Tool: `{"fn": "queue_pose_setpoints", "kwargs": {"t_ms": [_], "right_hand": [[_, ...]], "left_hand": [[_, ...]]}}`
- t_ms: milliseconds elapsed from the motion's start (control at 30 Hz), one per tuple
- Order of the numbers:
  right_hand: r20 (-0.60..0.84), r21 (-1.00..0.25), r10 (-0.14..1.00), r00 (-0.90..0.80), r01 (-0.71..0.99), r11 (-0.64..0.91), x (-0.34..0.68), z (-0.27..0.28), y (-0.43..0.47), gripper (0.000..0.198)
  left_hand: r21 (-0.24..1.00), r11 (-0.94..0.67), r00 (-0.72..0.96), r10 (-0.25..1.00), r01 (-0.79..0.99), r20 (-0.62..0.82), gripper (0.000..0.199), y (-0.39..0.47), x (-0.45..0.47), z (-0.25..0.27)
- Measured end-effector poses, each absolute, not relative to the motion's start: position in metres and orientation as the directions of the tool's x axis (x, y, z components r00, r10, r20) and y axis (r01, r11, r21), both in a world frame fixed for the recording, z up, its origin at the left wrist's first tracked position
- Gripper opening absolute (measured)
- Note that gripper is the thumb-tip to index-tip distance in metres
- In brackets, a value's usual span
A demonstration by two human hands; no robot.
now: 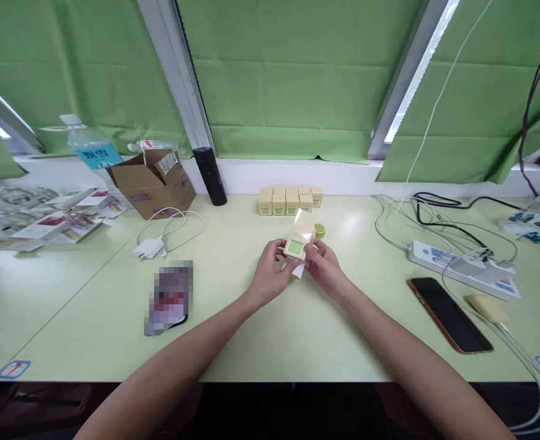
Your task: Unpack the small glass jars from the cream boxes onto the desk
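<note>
Pale tabletop (279, 348) across the frame, left hand (270, 273) and right hand (325, 269) together holding a cream box (301, 230) mid-frame.

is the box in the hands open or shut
The box looks open at its near end: a white flap sticks out there.

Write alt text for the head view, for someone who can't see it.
A person's left hand and right hand hold a small box over a pale green table. Beyond it are similar boxes in rows, with a carton and black cylinder to the left and a power strip and phone to the right.
</note>
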State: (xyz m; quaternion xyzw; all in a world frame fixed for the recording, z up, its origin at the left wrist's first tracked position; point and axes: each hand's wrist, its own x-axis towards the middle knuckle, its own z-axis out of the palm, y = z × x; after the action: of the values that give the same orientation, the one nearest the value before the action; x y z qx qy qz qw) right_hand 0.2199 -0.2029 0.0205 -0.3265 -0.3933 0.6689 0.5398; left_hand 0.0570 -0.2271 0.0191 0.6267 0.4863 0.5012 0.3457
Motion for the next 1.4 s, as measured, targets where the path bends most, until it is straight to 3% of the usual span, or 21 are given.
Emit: {"fn": "queue_pose_setpoints", "kwargs": {"t_ms": [133, 233, 500, 867, 1167, 1400], "right_hand": [[-0.021, -0.881, 0.983, -0.183, -0.462, -0.104, 0.219, 0.02, -0.202, 0.06], [-0.014, -0.885, 0.982, -0.186, -0.455, -0.099, 0.219, 0.019, -0.201, 0.059], [-0.001, -0.893, 0.954, -0.301, -0.429, -0.136, 0.215, 0.023, -0.206, 0.056], [-0.046, -0.909, 0.962, -0.268, -0.389, -0.152, 0.22, 0.025, -0.207, 0.055], [-0.047, -0.958, 0.99, -0.136, -0.273, -0.083, 0.223, 0.026, -0.205, 0.06], [-0.036, -0.966, 0.985, -0.169, -0.246, -0.077, 0.221, 0.027, -0.206, 0.06]], "left_hand": [[0.858, -0.425, 0.084, 0.904, 0.289, 0.419, 0.028, -0.227, 0.054, 0.021], [0.851, -0.447, 0.104, 0.894, 0.275, 0.436, 0.029, -0.227, 0.053, 0.02], [0.903, -0.328, 0.02, 0.942, 0.277, 0.336, 0.019, -0.225, 0.055, 0.02], [0.942, -0.256, 0.116, 0.965, 0.215, 0.235, 0.053, -0.226, 0.054, 0.018], [0.974, -0.152, 0.207, 0.961, -0.166, 0.185, 0.055, -0.216, 0.049, 0.014], [0.988, -0.128, 0.075, 0.988, -0.087, 0.135, 0.045, -0.206, 0.047, 0.012]]}}
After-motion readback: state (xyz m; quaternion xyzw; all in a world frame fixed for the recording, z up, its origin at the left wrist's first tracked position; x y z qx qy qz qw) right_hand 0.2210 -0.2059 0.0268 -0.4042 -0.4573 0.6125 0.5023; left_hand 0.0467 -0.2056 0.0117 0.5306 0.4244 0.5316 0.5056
